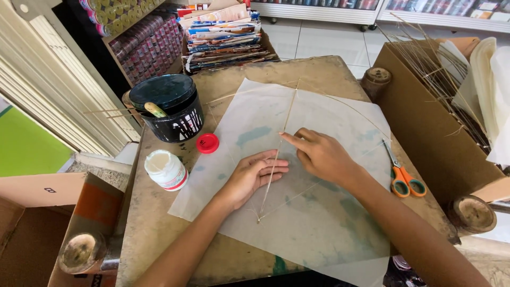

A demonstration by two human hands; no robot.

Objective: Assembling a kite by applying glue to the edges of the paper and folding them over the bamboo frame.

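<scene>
A sheet of paper (319,212) lies on the counter (154,234), with a thin stick (279,149) running along its middle; the left hand (255,175) rests flat on the sheet just left of the stick, the right hand (319,155) just right of it. Left of the sheet stand a glue bottle (166,170), its cap (207,143) and, behind them, a tub (169,108). Scissors (401,175) lie at the sheet's right edge, a cardboard box of sticks (425,106) further right, and stacked paper (223,37) behind the counter.

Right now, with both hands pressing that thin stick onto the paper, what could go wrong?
1. The open glue bottle stands near the left hand; an elbow nudge might tip it onto the translucent paper.
2. The thin stick may snap or shift under the right hand.
3. The paper overhangs the table and could tear.
</scene>
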